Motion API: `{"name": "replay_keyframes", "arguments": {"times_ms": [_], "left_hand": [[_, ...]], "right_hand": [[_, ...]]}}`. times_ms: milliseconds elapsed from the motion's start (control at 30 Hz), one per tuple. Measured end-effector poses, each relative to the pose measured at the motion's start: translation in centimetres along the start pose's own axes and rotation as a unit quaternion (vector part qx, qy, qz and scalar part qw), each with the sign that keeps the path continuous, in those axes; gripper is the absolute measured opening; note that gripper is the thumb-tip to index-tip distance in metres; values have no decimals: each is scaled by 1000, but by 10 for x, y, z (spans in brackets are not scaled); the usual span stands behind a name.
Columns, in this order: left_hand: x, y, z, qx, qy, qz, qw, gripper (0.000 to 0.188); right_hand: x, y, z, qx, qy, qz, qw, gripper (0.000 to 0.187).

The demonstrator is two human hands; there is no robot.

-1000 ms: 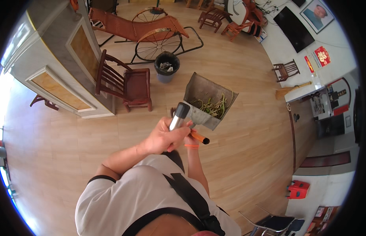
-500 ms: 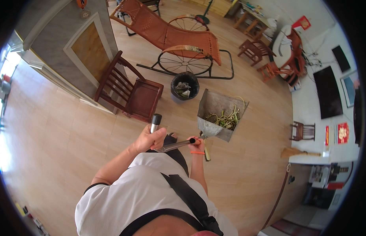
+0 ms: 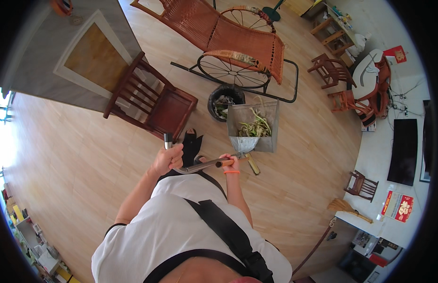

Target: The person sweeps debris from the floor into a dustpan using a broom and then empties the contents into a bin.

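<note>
The dustpan (image 3: 245,143) is dull grey metal, the bent handle (image 3: 198,167) shiny smooth metal, its black grip (image 3: 168,137) smooth and plastic-looking; the bin bag (image 3: 231,90) is creased glossy plastic, the chair (image 3: 170,113) polished dark wood, the lounger (image 3: 243,46) rough weave, the shirt (image 3: 176,212) matt cloth

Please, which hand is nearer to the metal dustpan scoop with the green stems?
Right. The right hand is just below the metal dustpan scoop in the view; the left hand is farther away, lower left, around a black-ended metal handle.
</note>
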State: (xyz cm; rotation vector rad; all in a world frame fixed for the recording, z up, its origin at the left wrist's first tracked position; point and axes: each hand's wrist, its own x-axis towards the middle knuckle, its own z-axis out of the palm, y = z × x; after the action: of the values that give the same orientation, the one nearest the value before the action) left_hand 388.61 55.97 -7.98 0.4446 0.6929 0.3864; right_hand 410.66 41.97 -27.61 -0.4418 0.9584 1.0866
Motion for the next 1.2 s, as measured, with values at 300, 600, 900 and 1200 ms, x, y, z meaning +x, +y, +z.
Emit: {"name": "replay_keyframes", "arguments": {"times_ms": [300,600,900,1200], "left_hand": [[80,45,-42,-102,37,-27,994,36],[127,72,-66,-183,55,-43,981,35],[143,94,-71,-240,99,-28,965,36],[143,75,-120,-366,91,12,926,35]], "right_hand": [[65,0,48,-73,29,5,997,10],[97,7,80,-48,128,18,990,6],[103,6,116,-111,90,54,988,16],[116,9,134,-143,49,84,985,29]]}}
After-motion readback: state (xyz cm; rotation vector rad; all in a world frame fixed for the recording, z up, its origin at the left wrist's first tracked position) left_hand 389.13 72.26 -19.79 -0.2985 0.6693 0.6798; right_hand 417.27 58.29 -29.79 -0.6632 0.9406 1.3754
